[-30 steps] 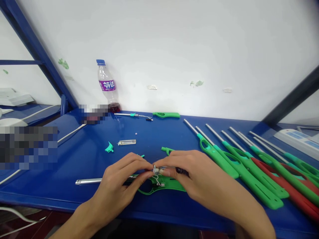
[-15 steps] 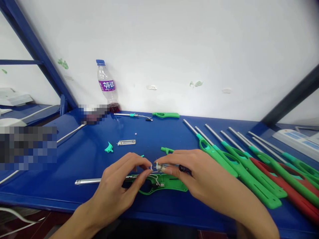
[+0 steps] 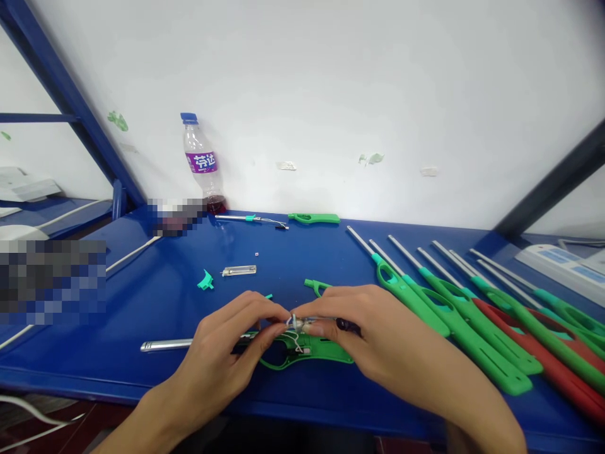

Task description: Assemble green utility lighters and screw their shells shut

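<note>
My left hand (image 3: 227, 343) pinches a small white part (image 3: 288, 320) between thumb and fingertips. Facing it, my right hand (image 3: 378, 328) grips a lighter fuel tank; only its valve end (image 3: 299, 324) shows, against the white part. A dark, rod-like piece (image 3: 348, 326) sticks out under my right palm; what it belongs to is hidden. Below both hands lies an opened green lighter casing half (image 3: 331, 352) with white wires (image 3: 299, 343) in it. Its metal tube (image 3: 165, 345) points left, partly behind my left hand. Another green casing half (image 3: 314, 287) shows behind my right fingers.
Beyond my hands are a teal trigger piece (image 3: 205, 280), a clear fuel tank (image 3: 239, 270), a wired metal tube (image 3: 236, 218) and a green casing (image 3: 314, 219). Several long lighters (image 3: 454, 315) lie right. A bottle (image 3: 203, 164) stands by the wall.
My left hand has brought the white part rightwards onto the valve end, closing the small gap between them. My right hand keeps its grip on the fuel tank.
</note>
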Motion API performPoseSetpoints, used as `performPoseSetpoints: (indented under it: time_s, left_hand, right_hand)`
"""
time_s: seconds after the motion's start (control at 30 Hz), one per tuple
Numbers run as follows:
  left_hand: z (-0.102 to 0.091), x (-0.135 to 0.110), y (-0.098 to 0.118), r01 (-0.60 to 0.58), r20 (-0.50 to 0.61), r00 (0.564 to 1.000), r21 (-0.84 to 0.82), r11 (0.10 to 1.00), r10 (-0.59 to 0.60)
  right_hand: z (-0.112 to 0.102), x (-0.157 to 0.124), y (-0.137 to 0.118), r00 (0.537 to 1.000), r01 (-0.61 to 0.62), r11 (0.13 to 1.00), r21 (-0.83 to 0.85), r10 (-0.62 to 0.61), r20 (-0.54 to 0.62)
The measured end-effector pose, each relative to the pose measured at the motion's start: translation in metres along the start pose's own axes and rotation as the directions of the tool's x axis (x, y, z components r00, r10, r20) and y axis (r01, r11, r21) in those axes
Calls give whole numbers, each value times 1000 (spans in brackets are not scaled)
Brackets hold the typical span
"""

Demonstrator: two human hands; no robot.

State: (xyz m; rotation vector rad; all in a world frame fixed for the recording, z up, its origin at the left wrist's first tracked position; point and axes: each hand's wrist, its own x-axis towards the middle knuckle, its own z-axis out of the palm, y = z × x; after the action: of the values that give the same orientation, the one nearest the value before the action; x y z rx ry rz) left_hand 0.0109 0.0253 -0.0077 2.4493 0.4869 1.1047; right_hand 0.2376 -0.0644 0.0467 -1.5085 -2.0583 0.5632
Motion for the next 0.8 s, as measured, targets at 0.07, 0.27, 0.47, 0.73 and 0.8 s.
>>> performPoseSetpoints:
  time_s: [0.07,0.27,0.47,0.73,0.8]
  left_hand:
    - [0,0,0,5,6,1000,-10,1000,-5]
    - [0,2,0,-33,-4,999,-1,999,33]
    - [-1,2,1,-57,-16,998,22,998,57]
    - [-1,6,1,-22,-26,999,-9,1000,22]
    - [-2,6,1,9,-13,1000,-42,999,-9]
  right_hand:
    - [0,0,0,1000,1,1000,-3,-1,1]
    - [-1,1,0,999,31,998,-49,-30,20]
    - [-1,3,-2,999,41,995,-89,-39,27]
    - [1,0,-3,999,35,995,-89,-36,-7]
    - [1,0,-2,999,31,998,-55,-31,-6]
